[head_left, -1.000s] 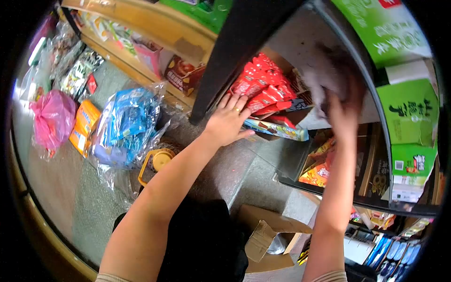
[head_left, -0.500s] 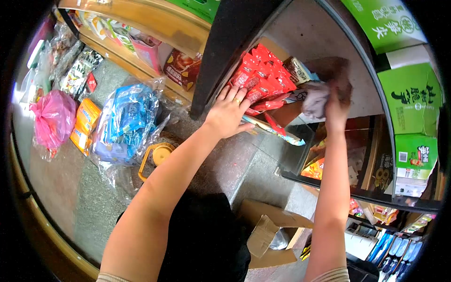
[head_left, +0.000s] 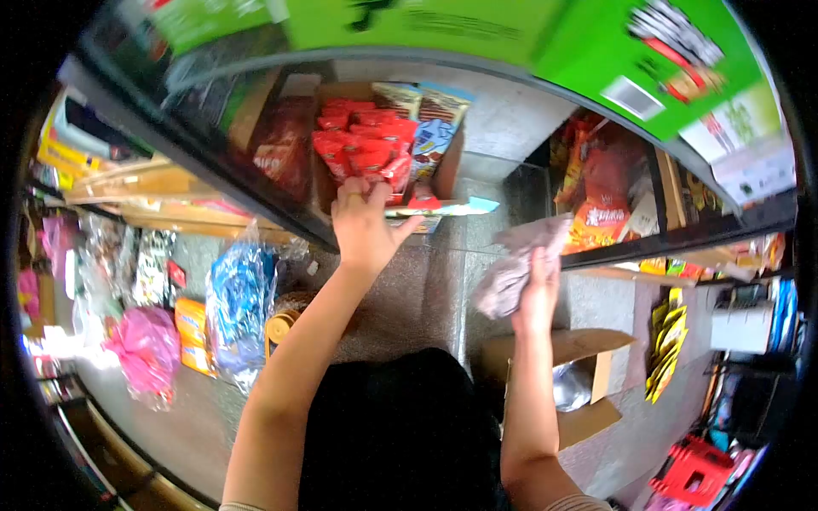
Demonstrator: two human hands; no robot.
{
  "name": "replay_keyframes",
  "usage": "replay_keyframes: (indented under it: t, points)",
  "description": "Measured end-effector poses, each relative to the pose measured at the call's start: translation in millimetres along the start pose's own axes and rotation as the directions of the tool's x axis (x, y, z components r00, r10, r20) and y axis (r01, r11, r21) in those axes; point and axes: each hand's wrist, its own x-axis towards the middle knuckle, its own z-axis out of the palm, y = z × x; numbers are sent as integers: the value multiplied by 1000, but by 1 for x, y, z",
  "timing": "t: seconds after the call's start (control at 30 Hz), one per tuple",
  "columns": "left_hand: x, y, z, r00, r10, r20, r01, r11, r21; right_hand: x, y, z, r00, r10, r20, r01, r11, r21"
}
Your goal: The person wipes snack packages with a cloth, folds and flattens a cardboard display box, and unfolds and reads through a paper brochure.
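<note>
On a low shelf stands a cardboard box (head_left: 452, 170) filled with small red packets (head_left: 366, 140). My left hand (head_left: 368, 223) rests at the box's front edge against the packets, fingers bent; whether it grips one is unclear. A blue and brown snack bag (head_left: 439, 123) stands in the box's right side. My right hand (head_left: 537, 289) is closed on a crumpled greyish cloth (head_left: 515, 268), held over the floor to the right of the box, in front of the shelf.
Below my right hand is an open cardboard carton (head_left: 592, 422). At left on the floor lie a blue plastic-wrapped bundle (head_left: 239, 298), an orange pack (head_left: 194, 332) and a pink bag (head_left: 146, 349). Green boxes (head_left: 426, 34) line the shelf above. Yellow packets (head_left: 667, 345) lie at right.
My right hand has come out of the shelf with the cloth, down and towards me. The view has turned. My left hand remains at the box's front edge.
</note>
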Motion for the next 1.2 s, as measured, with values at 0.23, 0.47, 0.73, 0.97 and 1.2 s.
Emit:
replay_keyframes:
  t: [0.23,0.47,0.73,0.97,1.2]
  points:
    - [3,34,-1,987,136,89,-112,966,-232,-28,32,1,993,40,111,-14,974,-226]
    - [12,-10,-32,949,-68,309,183,914,-362,-14,35,0,951,-127,282,264,807,-528]
    - [15,-56,-46,927,-219,305,353,786,-507,13,-1,29,828,60,557,328,754,-568]
    - [27,-55,-47,721,-489,491,687,410,-600,26,3,64,718,289,634,547,329,-770]
    - [31,-25,-57,699,-522,488,698,352,-624,9,8,78,663,166,730,687,255,-681]
